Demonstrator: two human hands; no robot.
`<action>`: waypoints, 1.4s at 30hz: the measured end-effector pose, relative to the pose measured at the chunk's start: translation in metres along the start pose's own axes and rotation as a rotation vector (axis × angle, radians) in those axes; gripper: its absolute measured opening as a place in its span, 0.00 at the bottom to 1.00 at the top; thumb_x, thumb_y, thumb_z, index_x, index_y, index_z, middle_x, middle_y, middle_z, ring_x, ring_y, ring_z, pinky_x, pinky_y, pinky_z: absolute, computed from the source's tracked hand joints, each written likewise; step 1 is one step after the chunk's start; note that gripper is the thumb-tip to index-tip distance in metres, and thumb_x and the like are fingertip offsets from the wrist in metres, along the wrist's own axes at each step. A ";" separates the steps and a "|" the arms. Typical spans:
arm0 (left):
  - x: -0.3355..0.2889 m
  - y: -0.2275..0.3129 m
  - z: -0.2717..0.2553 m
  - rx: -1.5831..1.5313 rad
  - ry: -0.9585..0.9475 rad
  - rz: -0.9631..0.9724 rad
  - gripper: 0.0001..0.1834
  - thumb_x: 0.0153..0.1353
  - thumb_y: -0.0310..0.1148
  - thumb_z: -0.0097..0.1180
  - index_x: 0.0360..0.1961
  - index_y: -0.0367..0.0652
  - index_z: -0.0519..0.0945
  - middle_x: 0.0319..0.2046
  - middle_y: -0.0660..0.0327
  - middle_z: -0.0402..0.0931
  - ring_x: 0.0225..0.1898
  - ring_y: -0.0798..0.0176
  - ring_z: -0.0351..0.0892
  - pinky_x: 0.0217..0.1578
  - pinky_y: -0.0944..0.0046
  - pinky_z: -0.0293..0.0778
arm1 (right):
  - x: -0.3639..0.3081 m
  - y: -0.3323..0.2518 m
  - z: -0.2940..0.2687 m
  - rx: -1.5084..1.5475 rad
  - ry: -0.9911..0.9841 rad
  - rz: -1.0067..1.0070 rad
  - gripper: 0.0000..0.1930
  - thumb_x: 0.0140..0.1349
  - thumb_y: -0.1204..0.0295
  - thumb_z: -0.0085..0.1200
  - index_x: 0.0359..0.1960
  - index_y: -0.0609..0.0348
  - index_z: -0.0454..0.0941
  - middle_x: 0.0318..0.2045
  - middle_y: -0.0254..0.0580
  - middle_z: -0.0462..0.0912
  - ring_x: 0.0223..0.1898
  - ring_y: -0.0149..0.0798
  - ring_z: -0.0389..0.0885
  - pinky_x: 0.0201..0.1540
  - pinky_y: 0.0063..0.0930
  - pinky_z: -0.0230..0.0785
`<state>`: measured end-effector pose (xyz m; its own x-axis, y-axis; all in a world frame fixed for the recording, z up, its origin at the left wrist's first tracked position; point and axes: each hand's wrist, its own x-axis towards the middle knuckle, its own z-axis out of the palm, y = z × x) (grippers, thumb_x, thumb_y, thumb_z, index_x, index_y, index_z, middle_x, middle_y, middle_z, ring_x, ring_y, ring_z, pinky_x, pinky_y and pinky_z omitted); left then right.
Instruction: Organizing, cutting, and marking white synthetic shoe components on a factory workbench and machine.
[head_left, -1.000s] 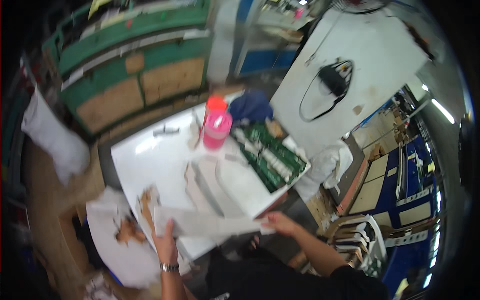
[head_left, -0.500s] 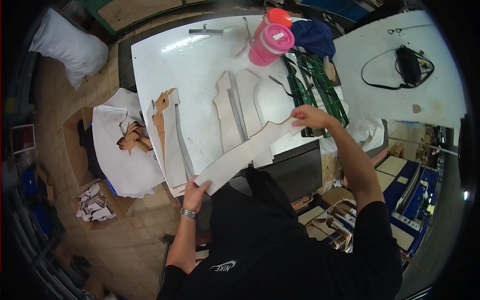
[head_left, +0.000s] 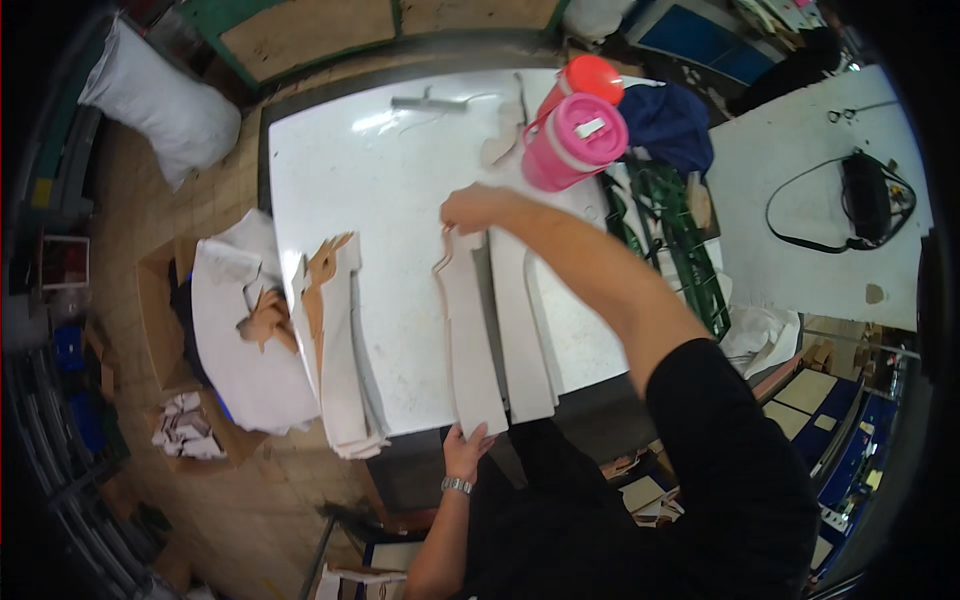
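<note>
A long off-white cut piece [head_left: 470, 330] with a wavy far-left edge lies lengthwise over a stack in the middle of the white table. My left hand [head_left: 466, 452], a metal watch at its wrist, pinches the near end at the table's front edge. At the far end, my right hand [head_left: 475, 208] is closed on the tip, its fingertips partly hidden. Just to the right lies a second stack of similar cut pieces [head_left: 522, 345]. Farther left is a third stack of cut pieces [head_left: 342, 390], with brown showing along its jagged far edges.
A pink tumbler [head_left: 570, 150] and a red-lidded container [head_left: 592, 78] stand at the back right, beside dark blue cloth [head_left: 668, 125] and green strips [head_left: 680, 245]. A metal strip [head_left: 428, 103] lies at the back. Left are cardboard boxes [head_left: 160, 330] and a white sack [head_left: 165, 105].
The cut piece, held slantwise over the table's front edge before, now lies along the middle stack. My right hand moved left and away from me; my left hand moved right.
</note>
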<state>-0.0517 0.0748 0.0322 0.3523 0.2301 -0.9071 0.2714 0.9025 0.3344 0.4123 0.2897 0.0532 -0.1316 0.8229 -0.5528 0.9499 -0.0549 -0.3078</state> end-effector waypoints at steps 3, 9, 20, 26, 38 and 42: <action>0.011 -0.004 0.001 -0.008 -0.010 0.057 0.20 0.73 0.30 0.64 0.61 0.38 0.73 0.53 0.50 0.84 0.46 0.49 0.90 0.46 0.53 0.88 | 0.011 -0.003 0.029 -0.133 0.170 0.106 0.12 0.60 0.63 0.65 0.44 0.47 0.87 0.50 0.47 0.86 0.57 0.55 0.83 0.54 0.73 0.75; 0.027 0.001 -0.016 0.162 -0.030 0.065 0.21 0.79 0.40 0.54 0.60 0.35 0.70 0.48 0.50 0.83 0.42 0.44 0.92 0.31 0.59 0.89 | -0.108 -0.051 0.109 0.203 0.688 0.195 0.19 0.62 0.66 0.63 0.53 0.57 0.78 0.48 0.53 0.79 0.51 0.57 0.81 0.50 0.53 0.77; 0.071 0.034 -0.050 0.630 -0.168 -0.108 0.18 0.80 0.43 0.46 0.53 0.37 0.72 0.38 0.49 0.88 0.31 0.51 0.92 0.21 0.60 0.83 | -0.532 -0.314 0.406 0.754 -0.085 1.033 0.17 0.73 0.55 0.54 0.47 0.57 0.81 0.43 0.54 0.87 0.46 0.63 0.86 0.49 0.56 0.79; 0.078 0.041 -0.058 0.740 -0.207 -0.081 0.18 0.79 0.43 0.50 0.51 0.36 0.72 0.39 0.46 0.88 0.31 0.50 0.91 0.24 0.56 0.83 | -0.578 -0.491 0.478 1.179 -0.328 1.211 0.19 0.68 0.57 0.56 0.54 0.50 0.87 0.46 0.51 0.89 0.51 0.52 0.88 0.55 0.49 0.78; 0.073 0.032 -0.086 1.313 -0.323 -0.022 0.19 0.73 0.43 0.58 0.35 0.38 0.88 0.32 0.56 0.89 0.28 0.61 0.88 0.29 0.60 0.82 | -0.529 -0.596 0.465 1.475 0.504 1.335 0.17 0.66 0.69 0.60 0.56 0.54 0.87 0.48 0.50 0.90 0.51 0.48 0.89 0.55 0.43 0.79; 0.072 0.044 -0.066 2.001 -0.636 0.682 0.30 0.76 0.55 0.47 0.38 0.38 0.89 0.36 0.42 0.89 0.37 0.46 0.91 0.40 0.47 0.83 | -0.531 -0.570 0.433 1.405 0.685 1.679 0.10 0.68 0.68 0.60 0.46 0.58 0.87 0.40 0.52 0.90 0.45 0.50 0.90 0.50 0.45 0.83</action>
<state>-0.0736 0.1555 -0.0350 0.8138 -0.2338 -0.5321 0.1663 -0.7836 0.5986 -0.1825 -0.3613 0.1868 0.6673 -0.3731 -0.6446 -0.6887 -0.6385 -0.3434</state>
